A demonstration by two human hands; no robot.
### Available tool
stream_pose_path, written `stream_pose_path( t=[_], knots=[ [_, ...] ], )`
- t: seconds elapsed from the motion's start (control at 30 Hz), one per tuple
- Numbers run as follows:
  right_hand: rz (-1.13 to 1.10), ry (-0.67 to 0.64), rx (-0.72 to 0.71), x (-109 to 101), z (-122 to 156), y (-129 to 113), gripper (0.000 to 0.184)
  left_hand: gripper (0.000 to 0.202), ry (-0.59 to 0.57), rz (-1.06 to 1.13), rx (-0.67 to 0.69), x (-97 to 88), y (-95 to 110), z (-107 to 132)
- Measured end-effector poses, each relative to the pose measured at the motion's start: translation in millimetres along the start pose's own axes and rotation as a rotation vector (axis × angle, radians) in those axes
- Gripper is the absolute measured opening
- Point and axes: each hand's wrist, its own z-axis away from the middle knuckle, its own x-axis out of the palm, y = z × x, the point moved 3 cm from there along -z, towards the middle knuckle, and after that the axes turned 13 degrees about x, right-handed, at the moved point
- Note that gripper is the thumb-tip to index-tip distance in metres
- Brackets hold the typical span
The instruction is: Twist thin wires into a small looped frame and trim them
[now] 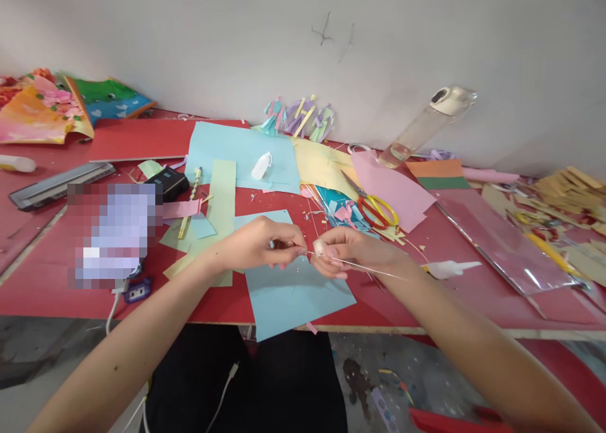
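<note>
Over a light blue sheet of paper, my two hands meet almost fingertip to fingertip. My right hand is closed in a pinch on a thin white wire, whose free length runs out to the right across the wrist. At its other end, the wire reaches the closed thumb and fingertips of my left hand. Whatever tiny piece may sit between the fingertips is too small to make out. Scissors with red and yellow handles lie behind my right hand, and a white glue bottle lies beside my right forearm.
A clear drinking bottle leans against the wall beside pink paper. Small paper figures stand at the back. Another small white bottle lies on blue paper. At left are a blurred-out device and a black box.
</note>
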Motion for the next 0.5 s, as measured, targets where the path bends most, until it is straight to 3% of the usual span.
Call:
stream_pose_path(
  t=[0.17,0.4,0.5],
  knots=[
    [0.081,0.084,-0.022,1,-2,1,0.039,0.011,0.009,0.12,-0.07,-0.5,1,0],
    [0.518,0.333,0.071,8,13,-26,0.035,0.009,0.017,0.286,-0.177,2.3,-4,1],
    [0.576,0.311,0.127,6,21,-33,0.031,0.008,0.015,0.31,-0.167,4.1,-5,0]
  ],
)
